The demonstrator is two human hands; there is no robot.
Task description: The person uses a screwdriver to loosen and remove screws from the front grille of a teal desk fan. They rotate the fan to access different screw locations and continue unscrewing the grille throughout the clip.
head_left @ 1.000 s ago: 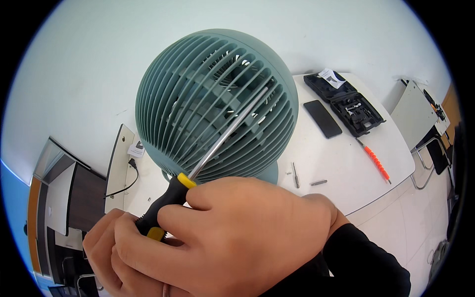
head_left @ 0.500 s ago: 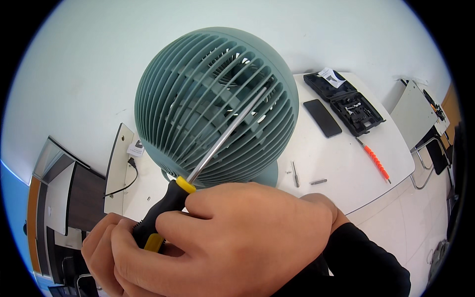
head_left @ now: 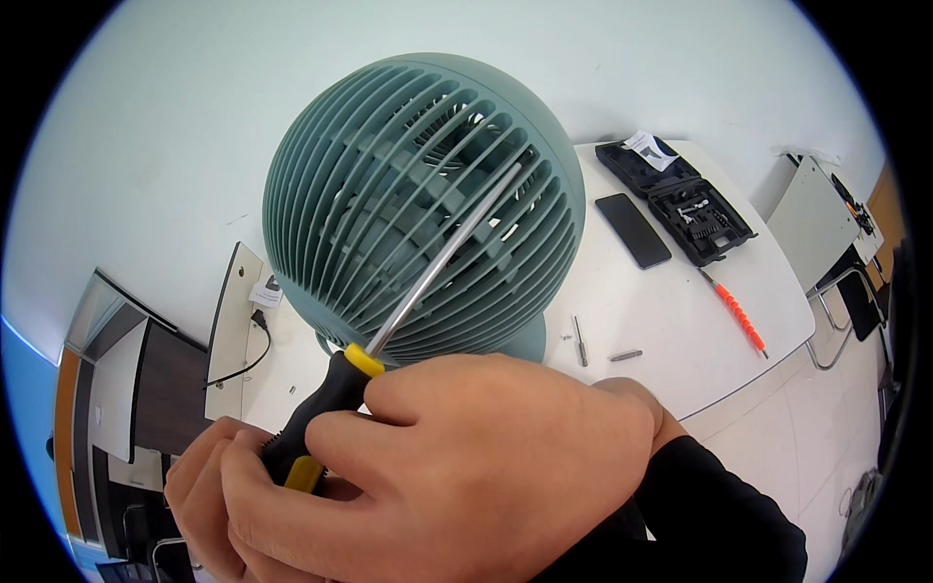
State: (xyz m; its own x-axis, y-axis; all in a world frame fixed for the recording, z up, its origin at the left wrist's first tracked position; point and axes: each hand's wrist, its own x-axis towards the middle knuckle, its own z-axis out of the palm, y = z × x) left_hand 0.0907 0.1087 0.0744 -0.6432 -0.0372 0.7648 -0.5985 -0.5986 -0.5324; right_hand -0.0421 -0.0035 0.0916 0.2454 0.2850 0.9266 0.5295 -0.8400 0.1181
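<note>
Watching remotely, I see a black phone (head_left: 633, 231) lying on a white table (head_left: 671, 311). Just right of the phone, I spot an open black case (head_left: 667, 182) bearing a paper (head_left: 650, 152); below and right, an orange flexible shaft (head_left: 737, 315); farther right, a chair (head_left: 862, 306).

I see right hand (head_left: 457, 462) gripping screwdriver (head_left: 364, 360), shaft toward 1 o'clock over green fan (head_left: 389, 209); left hand (head_left: 199, 486) behind, partly hidden. Phone (head_left: 634, 231), open tool case (head_left: 632, 175): 2 o'clock.
</note>
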